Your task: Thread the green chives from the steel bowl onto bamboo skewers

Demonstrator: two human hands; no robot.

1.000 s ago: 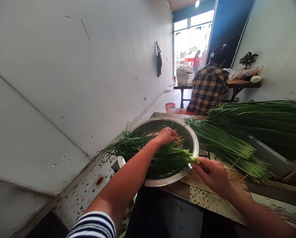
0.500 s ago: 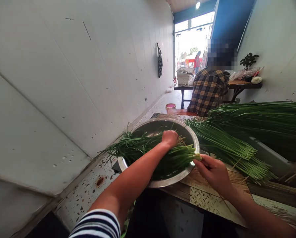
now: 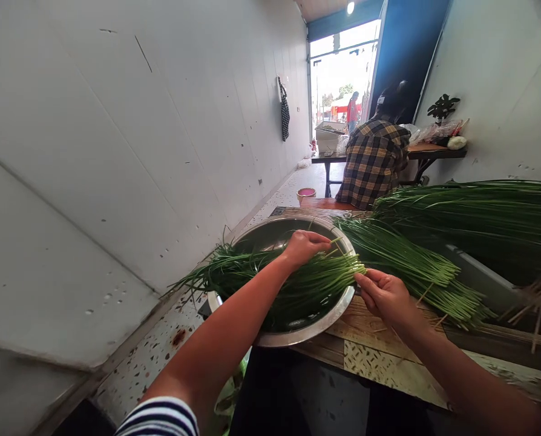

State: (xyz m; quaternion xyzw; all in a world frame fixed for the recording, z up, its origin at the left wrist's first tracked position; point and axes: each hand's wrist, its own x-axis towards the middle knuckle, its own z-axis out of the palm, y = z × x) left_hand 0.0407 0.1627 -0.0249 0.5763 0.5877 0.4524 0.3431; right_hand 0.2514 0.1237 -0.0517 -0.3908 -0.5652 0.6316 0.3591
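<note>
A white panelled wall (image 3: 116, 151) is seen along the left side. The wooden bench (image 3: 379, 357) with its patterned top is set across the lower right. A large heap of long green chives (image 3: 479, 218) is piled on its far right. A smaller loose sheaf of green stalks (image 3: 411, 266) is laid beside the heap, with its cut ends towards the camera.

A round steel bowl (image 3: 307, 335) is placed at the left end of the bench. A bundle of thin green chive stalks (image 3: 329, 275) is laid across the bowl, with the leaf tips hanging over the left rim and the cut ends at the right rim.

The left hand (image 3: 304, 245) is curled over the middle of this bundle, and the stalks are held down by it. The right hand (image 3: 383, 293) is narrowed to a pinch, with its fingertips closed on the cut ends. The step in hand is judged to be the picking over or evening of those ends. For any pull on a single stalk, a steady press from the left hand would be called for.

A person in a checked shirt (image 3: 373, 160) is seated further back.
</note>
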